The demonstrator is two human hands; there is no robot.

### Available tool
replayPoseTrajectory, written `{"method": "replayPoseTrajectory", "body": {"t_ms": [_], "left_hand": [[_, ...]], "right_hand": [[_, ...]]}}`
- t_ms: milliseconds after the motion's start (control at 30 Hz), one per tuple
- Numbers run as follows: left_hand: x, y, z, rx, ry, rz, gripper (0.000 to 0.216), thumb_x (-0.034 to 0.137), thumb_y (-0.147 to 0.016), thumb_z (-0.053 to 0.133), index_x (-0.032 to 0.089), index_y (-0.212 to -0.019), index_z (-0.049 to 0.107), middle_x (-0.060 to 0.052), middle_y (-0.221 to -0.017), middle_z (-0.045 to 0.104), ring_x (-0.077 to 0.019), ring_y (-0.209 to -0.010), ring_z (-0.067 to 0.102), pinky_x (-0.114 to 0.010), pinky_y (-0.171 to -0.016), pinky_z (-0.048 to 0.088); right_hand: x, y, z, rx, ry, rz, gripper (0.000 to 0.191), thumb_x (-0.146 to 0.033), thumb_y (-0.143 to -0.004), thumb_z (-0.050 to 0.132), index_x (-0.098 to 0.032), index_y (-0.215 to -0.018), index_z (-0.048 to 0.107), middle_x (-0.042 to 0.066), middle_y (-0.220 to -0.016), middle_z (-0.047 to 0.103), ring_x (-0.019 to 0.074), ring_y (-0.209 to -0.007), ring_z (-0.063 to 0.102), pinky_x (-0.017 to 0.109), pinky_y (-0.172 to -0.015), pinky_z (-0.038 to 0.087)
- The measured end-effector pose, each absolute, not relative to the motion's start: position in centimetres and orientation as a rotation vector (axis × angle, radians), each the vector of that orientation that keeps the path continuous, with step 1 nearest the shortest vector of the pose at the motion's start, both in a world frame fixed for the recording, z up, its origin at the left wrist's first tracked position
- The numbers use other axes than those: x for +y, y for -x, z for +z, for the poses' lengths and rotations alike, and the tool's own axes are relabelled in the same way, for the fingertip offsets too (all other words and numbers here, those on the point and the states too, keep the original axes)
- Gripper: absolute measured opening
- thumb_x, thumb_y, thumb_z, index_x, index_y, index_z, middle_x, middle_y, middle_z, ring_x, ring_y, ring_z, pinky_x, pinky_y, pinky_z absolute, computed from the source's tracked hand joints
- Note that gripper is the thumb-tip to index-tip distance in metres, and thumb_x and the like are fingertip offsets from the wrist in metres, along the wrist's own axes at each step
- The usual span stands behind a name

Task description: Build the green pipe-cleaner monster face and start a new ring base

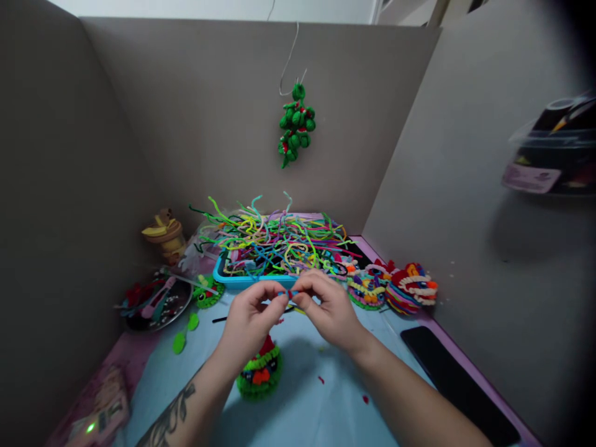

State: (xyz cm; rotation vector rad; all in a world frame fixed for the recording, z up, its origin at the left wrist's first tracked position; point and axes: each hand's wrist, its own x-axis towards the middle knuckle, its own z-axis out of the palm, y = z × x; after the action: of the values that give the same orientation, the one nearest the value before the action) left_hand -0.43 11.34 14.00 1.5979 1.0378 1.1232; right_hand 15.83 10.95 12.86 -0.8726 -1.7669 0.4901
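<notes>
Between the fingertips of both hands is a small blue and red fuzzy piece [288, 295], apparently pipe cleaner. My left hand [254, 316] pinches one end of it, and my right hand [333, 313] pinches the other. Fingers cover most of the piece, so its full shape is hidden. Below my left hand, a green pipe-cleaner figure [259, 386] with a red top, dark eyes and an orange mouth stands on the blue work sheet [298, 416]. My left wrist partly covers it. Small red scraps [365, 400] lie on the sheet near my right forearm.
Behind my hands stands a blue tray [242, 284] heaped with colourful pipe cleaners [279, 239]. Finished fuzzy pieces [410, 288] sit at right, beside a long black pad [459, 385]. At left are a metal bowl [184, 304] and green ovals [179, 343]. Grey partitions [209, 112] enclose the table.
</notes>
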Motion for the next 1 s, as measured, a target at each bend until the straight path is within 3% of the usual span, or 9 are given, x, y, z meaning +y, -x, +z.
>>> {"method": "replayPoseTrajectory", "body": {"t_ms": [267, 533, 767, 867, 1000], "left_hand": [[11.25, 0.63, 13.45, 1.081, -1.782, 1.22, 0.018, 0.029, -0.079, 0.061, 0.019, -0.092, 0.068, -0.005, -0.088, 0.066, -0.0128, -0.067, 0.06, -0.02, -0.054, 0.049], [11.5, 0.45, 13.53, 1.024, -1.382, 1.126, 0.017, 0.033, -0.077, 0.06, 0.016, -0.077, 0.062, 0.002, -0.058, 0.056, -0.0062, -0.044, 0.045, -0.017, -0.041, 0.037], [11.73, -0.22, 13.01, 0.837, -0.991, 1.018, 0.021, 0.033, -0.071, 0.065, 0.015, -0.067, 0.055, 0.003, -0.054, 0.051, -0.004, -0.043, 0.037, -0.013, -0.035, 0.024], [11.55, -0.27, 13.05, 0.82, -0.993, 0.973, 0.026, 0.038, -0.073, 0.066, 0.014, -0.071, 0.058, -0.001, -0.063, 0.055, -0.0067, -0.05, 0.045, -0.014, -0.035, 0.027], [11.5, -0.18, 13.09, 0.812, -1.06, 0.911, 0.036, 0.045, -0.076, 0.063, 0.013, -0.093, 0.062, -0.005, -0.076, 0.058, -0.0119, -0.063, 0.055, -0.015, -0.038, 0.034]], "right_hand": [[11.11, -15.8, 12.86, -1.692, 0.942, 0.463, 0.01, -0.024, -0.086, 0.057, -0.019, -0.078, 0.059, 0.002, -0.074, 0.058, 0.0145, -0.07, 0.052, 0.026, -0.063, 0.04], [11.23, -16.53, 13.23, -1.692, 0.895, 0.494, 0.012, -0.023, -0.086, 0.056, -0.02, -0.094, 0.064, 0.004, -0.084, 0.062, 0.0163, -0.078, 0.056, 0.027, -0.064, 0.045], [11.09, -16.42, 13.15, -1.774, 0.821, 0.51, 0.013, -0.015, -0.083, 0.058, -0.021, -0.091, 0.067, 0.005, -0.088, 0.062, 0.0145, -0.077, 0.057, 0.027, -0.066, 0.045], [11.16, -16.39, 13.29, -1.765, 0.857, 0.522, 0.009, -0.015, -0.083, 0.057, -0.02, -0.083, 0.065, 0.004, -0.082, 0.062, 0.015, -0.077, 0.057, 0.027, -0.067, 0.045], [11.54, -16.63, 13.38, -1.675, 1.007, 0.564, 0.011, -0.019, -0.084, 0.055, -0.018, -0.074, 0.06, 0.002, -0.074, 0.059, 0.0141, -0.071, 0.054, 0.025, -0.062, 0.042]]}}
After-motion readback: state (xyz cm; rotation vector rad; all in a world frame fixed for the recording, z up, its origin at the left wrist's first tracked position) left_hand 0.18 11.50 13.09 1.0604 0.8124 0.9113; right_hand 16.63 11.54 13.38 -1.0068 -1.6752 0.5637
